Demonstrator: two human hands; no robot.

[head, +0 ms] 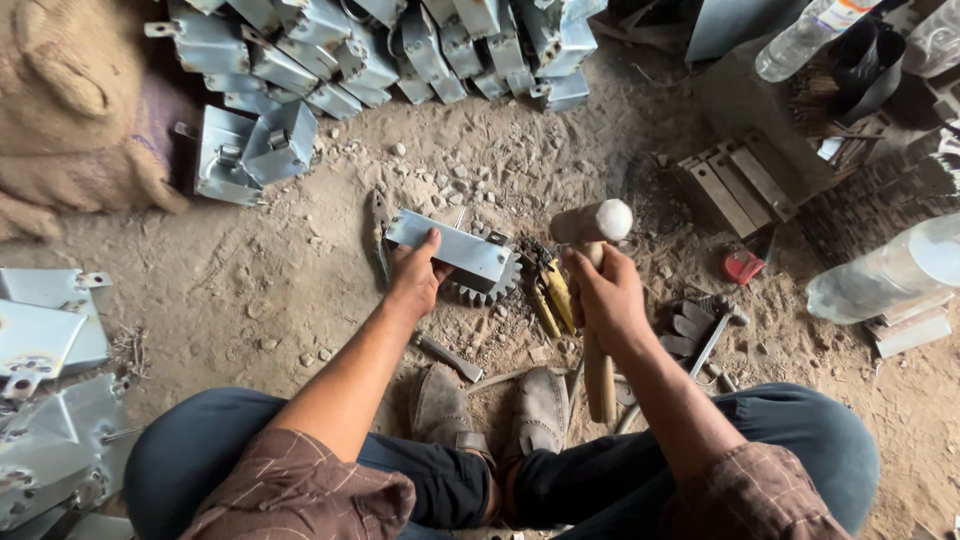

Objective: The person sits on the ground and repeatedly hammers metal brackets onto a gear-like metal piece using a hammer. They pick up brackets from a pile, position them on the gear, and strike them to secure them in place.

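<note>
Bare dirt floor (280, 290) lies open to the left of the work; ahead it is hemmed by a heap of folded sheet-metal brackets (380, 50), and tools crowd the right. The floor is gritty and pebbled. A grey sheet-metal bracket (450, 248) rests flat on a toothed steel gear (495, 290), just ahead of the shoes. The left hand (415, 275) presses on the bracket's near edge, fingers curled over it. The right hand (605, 295) is wrapped tight round a wooden mallet (592, 225), whose rounded head seems raised above the bracket.
</note>
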